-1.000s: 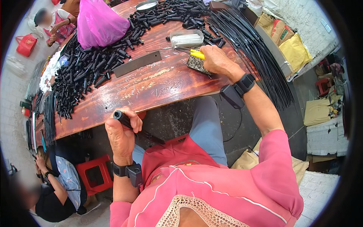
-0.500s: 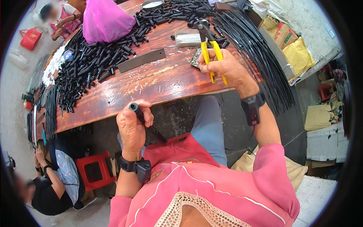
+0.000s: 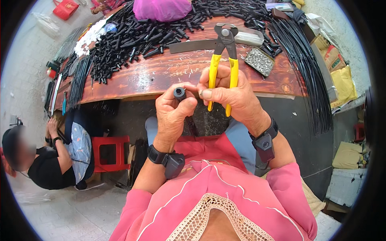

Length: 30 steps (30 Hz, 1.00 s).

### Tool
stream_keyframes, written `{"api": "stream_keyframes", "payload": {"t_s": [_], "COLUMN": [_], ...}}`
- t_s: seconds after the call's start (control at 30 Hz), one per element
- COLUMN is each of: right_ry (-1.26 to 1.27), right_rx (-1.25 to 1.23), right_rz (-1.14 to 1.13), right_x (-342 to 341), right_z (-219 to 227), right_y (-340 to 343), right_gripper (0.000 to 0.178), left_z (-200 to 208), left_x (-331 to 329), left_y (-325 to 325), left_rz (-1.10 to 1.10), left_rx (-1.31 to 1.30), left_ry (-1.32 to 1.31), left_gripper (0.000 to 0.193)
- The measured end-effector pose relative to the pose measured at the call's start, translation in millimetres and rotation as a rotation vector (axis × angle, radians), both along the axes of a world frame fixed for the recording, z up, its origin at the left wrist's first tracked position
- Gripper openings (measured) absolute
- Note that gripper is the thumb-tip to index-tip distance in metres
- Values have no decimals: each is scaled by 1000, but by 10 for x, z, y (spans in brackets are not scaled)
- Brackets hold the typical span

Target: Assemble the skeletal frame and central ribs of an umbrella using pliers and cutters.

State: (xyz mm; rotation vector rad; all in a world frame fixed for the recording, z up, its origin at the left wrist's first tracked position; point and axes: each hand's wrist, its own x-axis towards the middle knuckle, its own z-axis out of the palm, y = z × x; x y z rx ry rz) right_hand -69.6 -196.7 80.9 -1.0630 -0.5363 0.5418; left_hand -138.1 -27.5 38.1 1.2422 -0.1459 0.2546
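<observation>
My left hand [image 3: 169, 114] is closed around a black tubular handle [image 3: 179, 94], its hollow round end facing up. A long dark shaft [image 3: 191, 126] runs down from it toward my lap. In my right hand [image 3: 241, 96] rests a pair of end-cutting pliers [image 3: 214, 66] with yellow grips, jaws pointing away from me. My right thumb and fingertip are pinched together close beside the tube; whatever is between them is too small to make out. Beyond the right hand sits a shallow tin [image 3: 259, 62] of small metal bits.
Black tubes [image 3: 132, 44] are heaped across the table [image 3: 132, 82] beside a purple bag [image 3: 161, 9]. A flat metal bar [image 3: 193, 46] and a clear box [image 3: 249, 37] lie ahead. Long black rods [image 3: 299, 68] overhang the right edge. A person [image 3: 52, 156] sits at left by a red stool [image 3: 110, 154].
My right hand has come back from over the tin, bringing the pliers close to my left hand. The left hand still grips the black tube. The view has shifted, showing more of the left.
</observation>
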Motion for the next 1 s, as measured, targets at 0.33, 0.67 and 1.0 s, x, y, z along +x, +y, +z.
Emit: {"api": "stream_keyframes", "payload": {"t_s": [0.33, 0.67, 1.0], "right_ry": [-234, -494, -368], "right_rx": [-100, -192, -54], "right_rz": [29, -159, -324], "right_x": [-70, -128, -144], "right_z": [160, 282, 235], "right_y": [118, 95, 206], "right_gripper": [15, 11, 9], "left_z": [31, -14, 28], "left_x": [-18, 33, 92], "left_y": [59, -34, -94], "left_rz": [-67, -117, -143], "left_rx": [-231, -303, -373], "left_ry": [0, 16, -3], "left_gripper": [36, 58, 73]}}
